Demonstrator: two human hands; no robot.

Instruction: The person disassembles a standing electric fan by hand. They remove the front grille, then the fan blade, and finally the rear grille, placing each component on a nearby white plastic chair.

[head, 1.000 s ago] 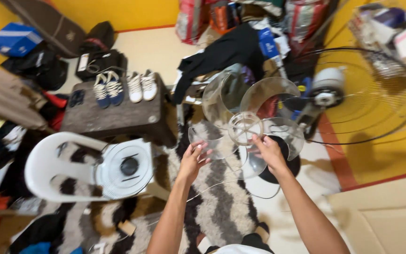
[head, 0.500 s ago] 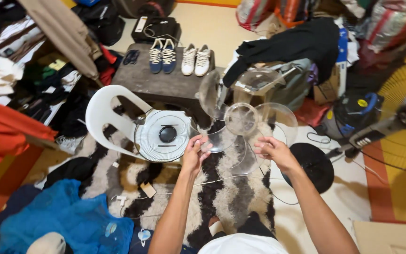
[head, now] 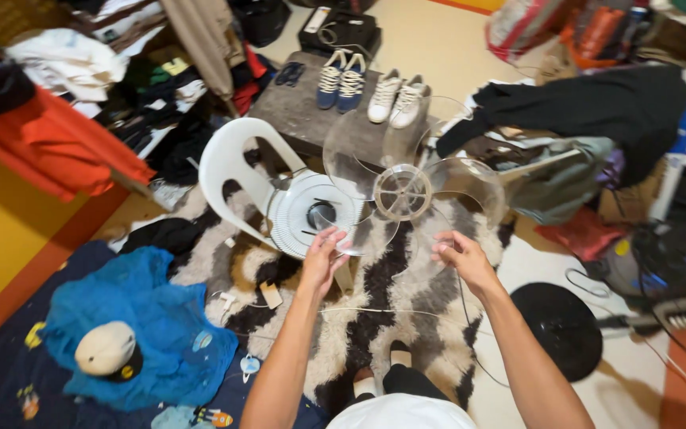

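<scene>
Clear plastic: one fan blade (head: 403, 191) with a round ribbed hub and thin see-through lobes was held up between two hands above the rug.
Left hand (head: 323, 260): its fingers pinched the edge of a lower lobe.
Right hand (head: 460, 258): its fingers curled on the rim of the right lower lobe.
Fan grille (head: 311, 213): one round white disc of fine ribs with a dark centre cap lay on the seat of one white plastic chair (head: 236, 159), just left of the blade.
Rug (head: 395, 334): one shaggy piece, black and white in patches, lay under both arms.
Shoes: two pairs stood side by side on a low grey table (head: 295, 111), blue sneakers (head: 340, 79) left, white sneakers (head: 395, 97) right.
Fan base (head: 557, 330): one flat black disc lay by the rug's right edge.
Cap (head: 107, 349): one beige cap rested on a crumpled blue cloth (head: 148, 326) at the rug's left edge.
</scene>
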